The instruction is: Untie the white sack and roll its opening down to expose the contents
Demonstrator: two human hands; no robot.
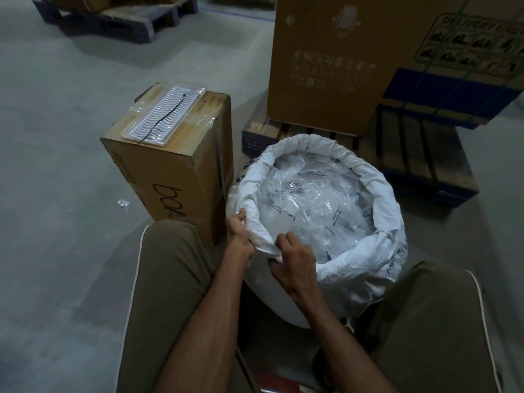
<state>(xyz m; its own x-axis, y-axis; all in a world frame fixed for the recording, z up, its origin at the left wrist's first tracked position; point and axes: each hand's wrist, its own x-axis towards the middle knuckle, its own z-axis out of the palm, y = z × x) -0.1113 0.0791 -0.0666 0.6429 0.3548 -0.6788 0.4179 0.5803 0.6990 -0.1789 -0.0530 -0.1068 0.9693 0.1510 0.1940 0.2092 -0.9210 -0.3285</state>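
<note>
The white woven sack (pixel 380 268) stands on the floor between my knees, mouth wide open. Its rim (pixel 320 144) is rolled down into a thick ring most of the way around. Inside lie clear plastic packets (pixel 309 202) with small printed marks. My left hand (pixel 238 225) pinches the near-left stretch of the rim from the outside. My right hand (pixel 292 259) is shut on the same stretch of rim just to the right, fingers curled over the fabric. The sack's lower part is hidden behind my arms and legs.
A brown carton (pixel 175 171) stands left of the sack, with a white ribbed tray in a clear wrapper (pixel 163 112) on top. Behind the sack stand a tall carton (pixel 340 61) on a wooden pallet (pixel 419 154). Another pallet (pixel 119 15) is far left. My knees flank the sack.
</note>
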